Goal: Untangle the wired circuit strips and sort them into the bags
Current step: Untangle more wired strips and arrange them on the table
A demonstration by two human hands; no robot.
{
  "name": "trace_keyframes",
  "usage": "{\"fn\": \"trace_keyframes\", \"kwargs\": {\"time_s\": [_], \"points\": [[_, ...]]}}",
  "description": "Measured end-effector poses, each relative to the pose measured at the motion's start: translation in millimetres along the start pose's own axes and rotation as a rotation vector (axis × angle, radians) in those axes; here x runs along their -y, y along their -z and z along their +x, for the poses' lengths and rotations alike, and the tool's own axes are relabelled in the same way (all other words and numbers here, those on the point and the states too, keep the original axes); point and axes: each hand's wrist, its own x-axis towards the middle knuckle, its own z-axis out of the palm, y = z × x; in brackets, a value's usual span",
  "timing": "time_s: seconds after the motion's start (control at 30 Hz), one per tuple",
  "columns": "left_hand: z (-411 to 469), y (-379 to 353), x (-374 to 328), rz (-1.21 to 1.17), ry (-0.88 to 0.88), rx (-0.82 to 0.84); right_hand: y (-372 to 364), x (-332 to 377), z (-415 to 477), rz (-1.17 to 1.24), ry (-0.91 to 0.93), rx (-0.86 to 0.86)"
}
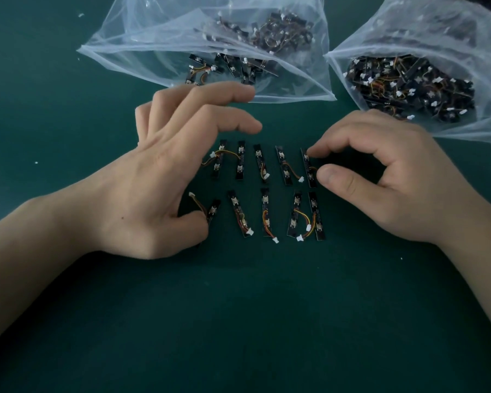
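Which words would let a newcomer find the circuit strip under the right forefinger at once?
On the green table, loose black strips lie in two rows. Take the row farther from the person and go to its right end. That strip alone has the forefinger tip of the right hand on its top end, with the thumb close beside it.

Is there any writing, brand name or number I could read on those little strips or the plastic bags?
No text can be read.
Strips: any print on them is too small and blurred to read.
Left bag: no label visible.
Right bag: no label visible.
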Motion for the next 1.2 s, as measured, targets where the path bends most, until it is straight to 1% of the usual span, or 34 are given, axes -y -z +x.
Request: {"fn": "trace_keyframes", "kwargs": {"time_s": [0.17,0.37,0.53,0.7,1.0,1.2], "points": [[0.3,1.2,0.8,0.001,0.011,0.031,-0.6,0.1,0.0,-0.001,0.005,-0.001],[-0.7,4.9,-1.8,-0.036,-0.017,0.046,-0.2,-0.9,0.0,0.001,0.006,-0.001],[-1.0,1.2,-4.7,0.044,-0.059,0.050,-0.3,-1.6,-0.4,0.000,0.006,-0.001],[-0.5,0.8,-6.3,0.061,-0.059,0.076,-0.6,-2.0,-0.7,-0.002,0.007,0.000],[-0.5,-2.5,-6.9,0.081,-0.060,0.054,-1.3,-1.1,-0.4,-0.002,0.000,0.001],[-0.4,-0.7,-6.0,0.045,-0.067,0.086,-0.8,-0.6,-0.2,-0.006,0.004,0.001]]}}
